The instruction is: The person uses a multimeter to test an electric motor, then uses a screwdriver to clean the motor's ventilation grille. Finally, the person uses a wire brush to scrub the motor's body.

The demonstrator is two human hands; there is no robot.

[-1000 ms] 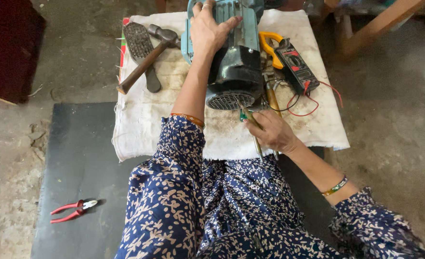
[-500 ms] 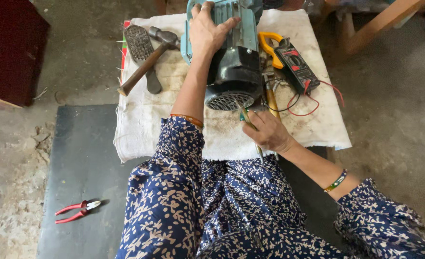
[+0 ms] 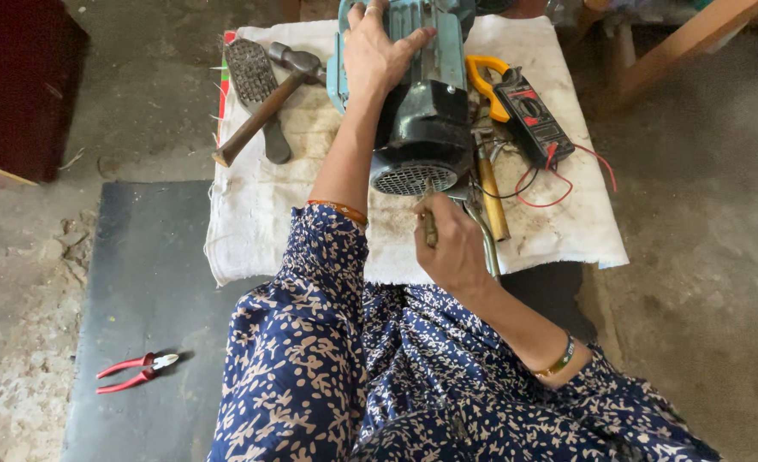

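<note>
- The electric motor, teal body with a black fan cover, lies on its side on a stained white cloth spread over a low stand, grilled end toward the person.
- The left hand lies flat across the teal housing, fingers spread and pressing down to steady it.
- The right hand is closed around a slim screwdriver, its tip up against the lower edge of the fan cover's grille.
- As I judge it, the work is at an early point: the fan cover sits fully seated on the motor, and I see no loose screws or removed parts on the cloth. Whether any fastener is already slackened, I cannot tell.
- Tools lie ready about it: a hammer crossing a wire brush to the left, a clamp meter with red and black leads to the right, and a wooden-handled tool just beside the motor.
- Room on the right of the motor is tight; the meter leads curl close to the working hand.
- The cloth's near edge hangs over the stand just before the person's lap, so little bare cloth lies behind the right hand.
- The left half of the cloth has open room below the hammer.
- Red-handled pliers lie well apart on the dark mat on the floor.
</note>
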